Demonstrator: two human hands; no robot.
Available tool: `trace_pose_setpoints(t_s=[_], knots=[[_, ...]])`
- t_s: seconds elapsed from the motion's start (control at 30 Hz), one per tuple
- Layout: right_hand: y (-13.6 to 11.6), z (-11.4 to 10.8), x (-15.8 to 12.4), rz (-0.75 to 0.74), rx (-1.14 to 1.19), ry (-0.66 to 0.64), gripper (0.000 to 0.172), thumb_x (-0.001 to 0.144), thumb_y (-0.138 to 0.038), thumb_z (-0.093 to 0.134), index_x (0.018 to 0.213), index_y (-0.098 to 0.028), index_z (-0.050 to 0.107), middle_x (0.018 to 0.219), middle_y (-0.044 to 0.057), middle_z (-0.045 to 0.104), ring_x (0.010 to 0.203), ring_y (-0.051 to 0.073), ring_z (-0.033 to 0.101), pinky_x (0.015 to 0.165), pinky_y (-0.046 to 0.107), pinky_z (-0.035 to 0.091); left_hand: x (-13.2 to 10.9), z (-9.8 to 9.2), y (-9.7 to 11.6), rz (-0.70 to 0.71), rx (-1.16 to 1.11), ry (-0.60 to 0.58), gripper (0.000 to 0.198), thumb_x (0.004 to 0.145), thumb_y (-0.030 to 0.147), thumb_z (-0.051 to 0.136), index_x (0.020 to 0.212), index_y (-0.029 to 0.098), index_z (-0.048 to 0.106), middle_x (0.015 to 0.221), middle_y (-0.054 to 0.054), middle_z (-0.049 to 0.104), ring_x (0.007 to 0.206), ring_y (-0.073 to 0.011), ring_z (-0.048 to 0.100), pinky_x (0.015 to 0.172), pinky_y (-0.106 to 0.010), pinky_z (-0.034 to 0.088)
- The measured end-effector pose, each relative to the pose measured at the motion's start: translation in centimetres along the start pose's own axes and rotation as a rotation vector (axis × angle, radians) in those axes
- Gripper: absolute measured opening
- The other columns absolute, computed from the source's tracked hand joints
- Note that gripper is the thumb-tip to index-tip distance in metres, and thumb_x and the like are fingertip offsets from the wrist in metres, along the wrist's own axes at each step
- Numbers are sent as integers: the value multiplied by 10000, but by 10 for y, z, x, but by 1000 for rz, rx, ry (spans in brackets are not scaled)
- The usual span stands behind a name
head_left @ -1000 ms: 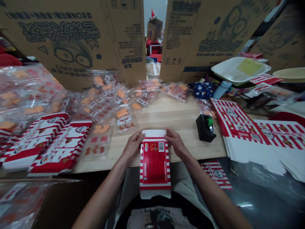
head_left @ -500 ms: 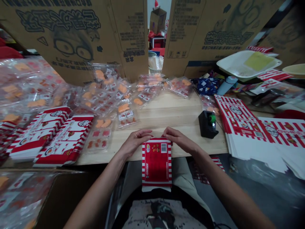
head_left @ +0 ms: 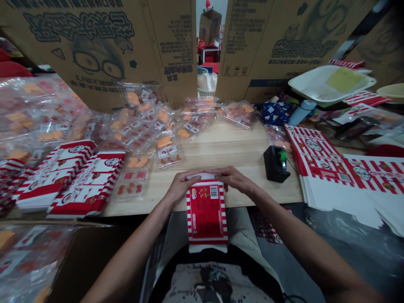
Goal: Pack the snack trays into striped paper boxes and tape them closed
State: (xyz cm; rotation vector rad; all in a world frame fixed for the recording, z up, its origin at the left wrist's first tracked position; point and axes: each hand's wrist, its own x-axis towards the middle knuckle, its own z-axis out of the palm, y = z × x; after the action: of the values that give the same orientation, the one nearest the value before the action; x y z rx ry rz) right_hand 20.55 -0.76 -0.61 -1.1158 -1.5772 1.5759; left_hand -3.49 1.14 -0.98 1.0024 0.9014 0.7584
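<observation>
A flat red-and-white striped cardboard box (head_left: 207,214) lies between my hands, its near end against my shirt and its far end at the table edge. My left hand (head_left: 182,185) grips the far left corner, thumb on top of a pale flap. At the far right corner my right hand (head_left: 232,179) holds the same end, fingers curled over it. The white end flap (head_left: 206,176) shows between the two thumbs. Some fingertips are hidden behind the box.
Clear bags of orange pieces and small packets (head_left: 168,149) spread over the left and back of the table (head_left: 221,147). Folded striped boxes (head_left: 88,181) lie left. A black tape dispenser (head_left: 276,165), flat box sheets (head_left: 318,155) and a white basket (head_left: 331,84) stand right.
My hands have closed in on the box's far end, the right hand moving inward over it. A white flap now shows there.
</observation>
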Motion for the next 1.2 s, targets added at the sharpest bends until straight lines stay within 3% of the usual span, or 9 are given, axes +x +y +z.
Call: trace_pose_setpoints(t_s=[0.1,0.17,0.3,0.4,0.57,0.77,0.93,1.03,1.2], knots=[[17,9,3,-12,37,103,415,855,-401,650,1193,-192,769,729,16,714,533,102,507,498,230,443,-1,-4,-8,-7,-40,15,419,697,375,882,1045,157,797,902,-65,794,720,-162,687,712,-268,533],[19,12,2,-127,-57,145,340,874,-391,637,1127,-228,795,835,35,757,635,134,610,594,258,493,-3,-6,-9,14,-69,6,409,693,390,875,1011,144,798,915,-75,788,734,-167,687,718,-268,532],[7,7,-6,-297,-314,2,334,921,-350,604,1210,-272,752,1137,60,757,960,197,689,865,343,511,-9,-7,-8,29,-114,-51,383,720,468,836,844,115,754,1046,-108,760,821,-180,691,744,-262,527],[-3,3,-13,-152,-261,-97,369,942,-388,585,1252,-236,714,1165,65,734,950,187,661,837,331,499,-13,-2,-9,47,-62,20,353,702,387,880,887,156,688,968,-35,741,755,-122,657,693,-214,499],[-19,7,-14,63,3,7,382,901,-431,600,1176,-177,675,911,33,690,731,140,574,623,251,447,-17,9,1,46,-21,97,424,711,458,867,953,169,674,778,21,695,631,-108,619,618,-212,485],[-40,16,-15,194,31,89,141,691,-252,657,795,-162,627,657,-11,609,585,119,517,545,240,398,-22,10,11,-33,-59,24,448,705,458,874,995,140,751,796,-41,755,640,-147,668,629,-246,514],[-42,12,-16,237,-24,81,191,659,-205,611,807,-142,714,663,18,668,598,134,558,556,246,425,-23,4,3,-38,-40,-10,407,717,440,866,986,149,774,857,-47,774,688,-147,679,687,-249,524],[-38,9,-20,160,-169,6,236,762,-240,602,912,-145,757,765,52,731,667,164,621,628,279,477,-25,-1,0,32,98,-42,404,786,503,797,991,155,776,863,-43,768,725,-155,671,714,-252,513],[-24,16,-36,-170,-588,26,342,865,-163,545,1126,-215,760,1044,95,757,890,214,683,826,350,511,-29,-14,-6,163,295,-58,394,807,522,770,987,173,805,995,-74,779,905,-201,689,835,-277,516]])
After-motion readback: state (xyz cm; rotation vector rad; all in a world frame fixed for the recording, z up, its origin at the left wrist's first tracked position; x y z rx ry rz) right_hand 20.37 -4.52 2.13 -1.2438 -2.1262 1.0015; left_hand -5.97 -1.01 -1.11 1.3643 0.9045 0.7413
